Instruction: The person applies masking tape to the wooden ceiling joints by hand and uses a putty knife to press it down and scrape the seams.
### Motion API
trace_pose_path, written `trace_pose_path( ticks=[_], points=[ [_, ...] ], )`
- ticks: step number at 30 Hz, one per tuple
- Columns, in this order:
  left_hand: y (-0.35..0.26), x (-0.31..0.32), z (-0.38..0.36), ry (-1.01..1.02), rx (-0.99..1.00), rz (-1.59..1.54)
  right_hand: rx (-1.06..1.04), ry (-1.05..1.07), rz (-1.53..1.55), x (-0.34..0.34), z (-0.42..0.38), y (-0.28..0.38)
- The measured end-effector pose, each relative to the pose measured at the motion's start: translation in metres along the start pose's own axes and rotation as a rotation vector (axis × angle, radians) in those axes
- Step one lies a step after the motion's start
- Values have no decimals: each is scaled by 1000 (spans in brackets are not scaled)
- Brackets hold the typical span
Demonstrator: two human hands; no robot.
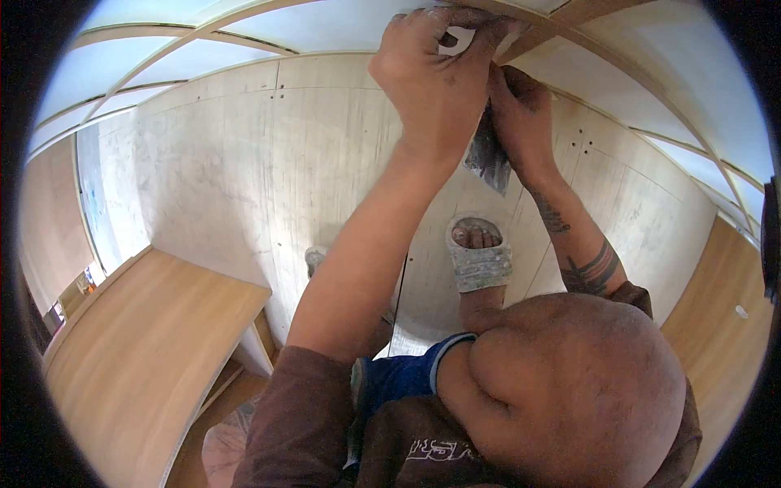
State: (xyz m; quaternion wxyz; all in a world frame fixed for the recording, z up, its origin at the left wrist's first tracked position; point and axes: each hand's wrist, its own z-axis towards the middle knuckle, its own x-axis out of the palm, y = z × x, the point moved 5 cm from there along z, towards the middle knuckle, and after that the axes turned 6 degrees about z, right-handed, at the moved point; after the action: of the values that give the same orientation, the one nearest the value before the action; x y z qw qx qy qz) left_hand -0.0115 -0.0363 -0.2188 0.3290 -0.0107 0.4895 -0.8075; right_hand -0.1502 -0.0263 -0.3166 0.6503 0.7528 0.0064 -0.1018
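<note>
High in the view, just right of centre, both hands are close together at the wooden grid. My left hand (431,77) is closed with a small white curved thing (457,41) at its fingers, which looks like a roll or ring. My right hand (525,122) is wrapped round a dark, flat tool (490,159), like a scraper, whose smeared blade points down between the two wrists. The fingertips of both hands are partly hidden against the wooden strips.
Wooden strips (647,77) with whitish panels between them curve across the top. Pale boards (220,154) lie below, with a foot in a smeared sandal (480,264) on them. A wood-coloured cabinet or box (154,342) stands at lower left.
</note>
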Motion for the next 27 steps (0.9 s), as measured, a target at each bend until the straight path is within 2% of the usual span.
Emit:
trace_pose_path(
  ticks=[10,12,16,18,22,25,27],
  points=[
    [5,-2,7,57,38,18,-12,-46,11,0,4,8],
    [3,-3,9,27,93,8,54,17,-38,-1,7,6],
    [5,-4,13,36,140,53,55,-39,14,-4,7,10],
    [4,-3,16,41,196,61,110,34,-10,-6,13,1],
    [0,-7,17,52,207,89,127,48,35,-7,14,-3],
    [-1,-7,16,71,205,168,183,34,7,-9,17,1],
    [5,-5,17,75,239,109,296,115,10,-10,19,0]
  ],
)
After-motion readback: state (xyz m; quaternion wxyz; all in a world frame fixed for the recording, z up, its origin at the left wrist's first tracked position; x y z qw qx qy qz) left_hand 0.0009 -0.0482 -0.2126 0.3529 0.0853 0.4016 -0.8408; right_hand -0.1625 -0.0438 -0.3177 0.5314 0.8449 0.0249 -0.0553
